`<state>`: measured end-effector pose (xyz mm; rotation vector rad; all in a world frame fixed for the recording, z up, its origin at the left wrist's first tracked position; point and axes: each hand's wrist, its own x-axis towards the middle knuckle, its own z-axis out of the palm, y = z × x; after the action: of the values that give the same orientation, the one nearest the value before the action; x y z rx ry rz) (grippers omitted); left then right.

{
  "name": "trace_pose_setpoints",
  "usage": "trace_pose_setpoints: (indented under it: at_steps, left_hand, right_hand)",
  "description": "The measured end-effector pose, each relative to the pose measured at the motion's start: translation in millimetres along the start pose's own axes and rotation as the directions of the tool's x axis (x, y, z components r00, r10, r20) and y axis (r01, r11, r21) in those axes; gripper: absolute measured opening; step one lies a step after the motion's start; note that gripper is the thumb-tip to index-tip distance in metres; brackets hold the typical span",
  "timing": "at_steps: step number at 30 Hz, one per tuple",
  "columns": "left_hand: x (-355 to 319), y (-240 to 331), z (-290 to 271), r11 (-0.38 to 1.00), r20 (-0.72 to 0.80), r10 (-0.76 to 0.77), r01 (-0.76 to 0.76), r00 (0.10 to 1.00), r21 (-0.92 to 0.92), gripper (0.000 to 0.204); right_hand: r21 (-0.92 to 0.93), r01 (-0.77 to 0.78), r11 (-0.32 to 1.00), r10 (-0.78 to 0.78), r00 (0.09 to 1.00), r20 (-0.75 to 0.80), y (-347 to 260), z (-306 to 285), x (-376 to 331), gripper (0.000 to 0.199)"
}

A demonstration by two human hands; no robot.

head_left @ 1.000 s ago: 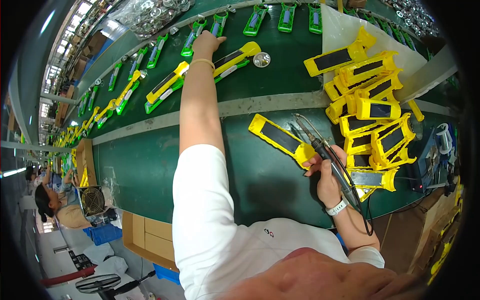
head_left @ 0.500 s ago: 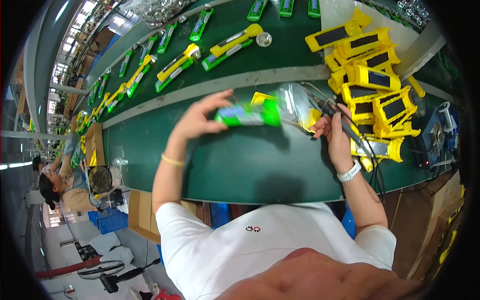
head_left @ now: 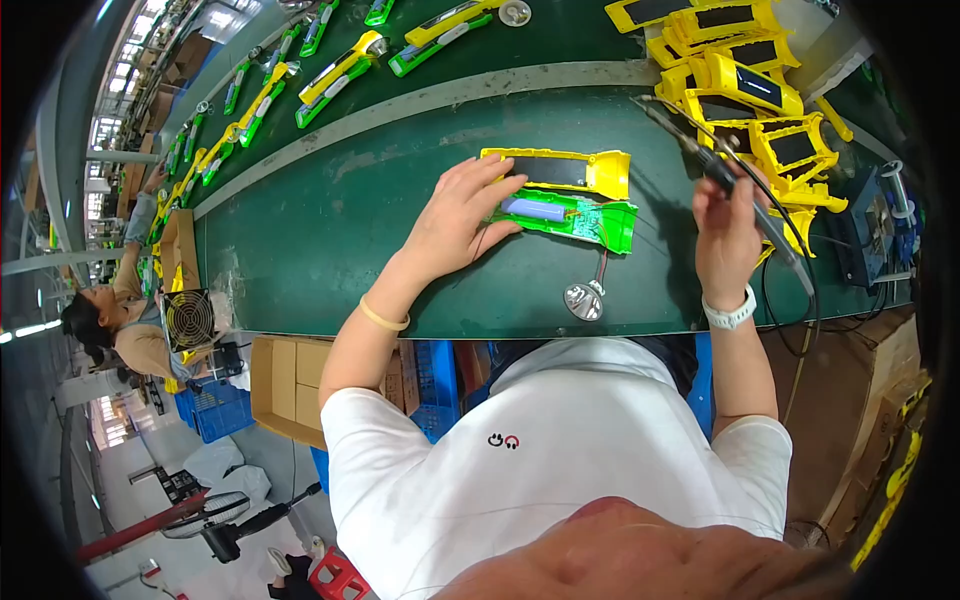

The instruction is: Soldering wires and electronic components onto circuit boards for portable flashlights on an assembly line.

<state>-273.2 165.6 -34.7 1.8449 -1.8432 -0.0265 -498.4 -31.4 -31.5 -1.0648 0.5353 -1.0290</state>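
Observation:
On the green bench, a green torch housing half (head_left: pixel 622 232) lies open side up, holding a blue cylindrical battery (head_left: pixel 537 209) and a small circuit board (head_left: pixel 590 220). Wires run from it to a round silver reflector (head_left: pixel 583 301) lying on the nearer side. Just beyond, a yellow housing half (head_left: pixel 608 174) with a dark panel lies alongside. My left hand (head_left: pixel 462 218) closes its thumb and fingers around the left end of the green half, its upper fingers touching the yellow one. My right hand (head_left: pixel 730 225) grips a soldering iron (head_left: pixel 716 170), tip raised toward the far left, apart from the housings.
Yellow housings (head_left: pixel 757 84) are heaped at the right, beside a dark blue soldering station (head_left: pixel 866 232) and a solder spool (head_left: pixel 898 188). Beyond a grey rail (head_left: pixel 420 110), green and yellow torch halves (head_left: pixel 340 75) lie in a row. Another person (head_left: pixel 135 325) sits at far left near a fan (head_left: pixel 190 320).
The green half, blurred in motion before, now rests on the bench with the yellow half and reflector beside it. My right hand has moved right and lifted the iron away from the parts.

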Motion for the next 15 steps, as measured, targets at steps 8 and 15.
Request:
trace_pose_setpoints:
  at_steps: [8,15]
  left_hand:
    - [31,44,30,0.969,-0.132,-0.017,-0.016,0.991,-0.246,0.016]
    - [37,45,34,0.956,-0.013,-0.162,0.154,0.987,-0.251,0.012]
  right_hand:
    - [0.019,-0.041,0.999,0.040,0.999,0.032,5,-20,-35,0.022]
    - [-0.073,-0.101,0.992,0.106,0.993,0.060,7,-25,-43,0.025]
